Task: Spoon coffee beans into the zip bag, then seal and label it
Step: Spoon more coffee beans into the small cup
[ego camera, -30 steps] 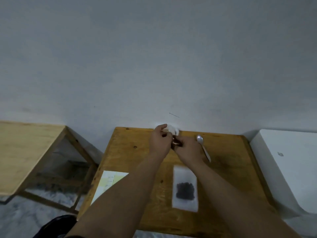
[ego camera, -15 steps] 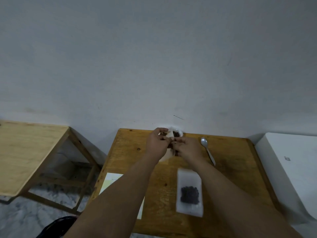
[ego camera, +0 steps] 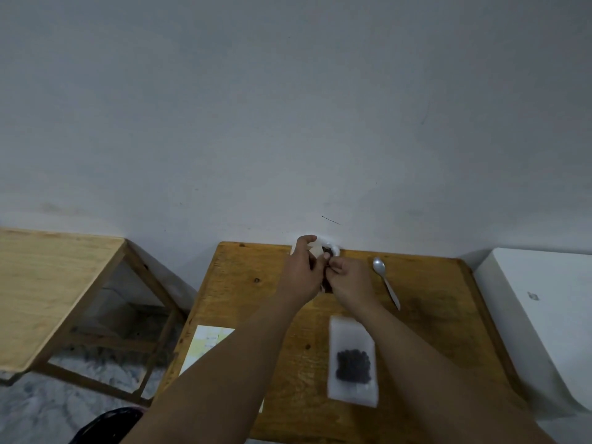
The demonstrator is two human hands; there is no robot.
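My left hand (ego camera: 302, 274) and my right hand (ego camera: 350, 280) meet at the far middle of the wooden table (ego camera: 432, 315). Together they pinch the top of a small clear zip bag (ego camera: 317, 251). Dark coffee beans show low in that bag between my palms; most of it is hidden. Just behind my fingers, against the wall, a white bowl (ego camera: 333, 248) holds beans. A second zip bag (ego camera: 352, 360) with a dark patch of beans lies flat nearer to me. The metal spoon (ego camera: 386, 282) lies on the table right of my right hand.
A pale sheet of labels (ego camera: 208, 342) lies at the table's left front, partly under my left forearm. A white appliance (ego camera: 544, 315) stands to the right. A second wooden table (ego camera: 48, 293) stands to the left. A black object (ego camera: 105, 424) sits on the floor below.
My hands stay together at the bag's top, the fingers shifting slightly along it. The view has moved a little. The filled bag and the spoon lie as before.
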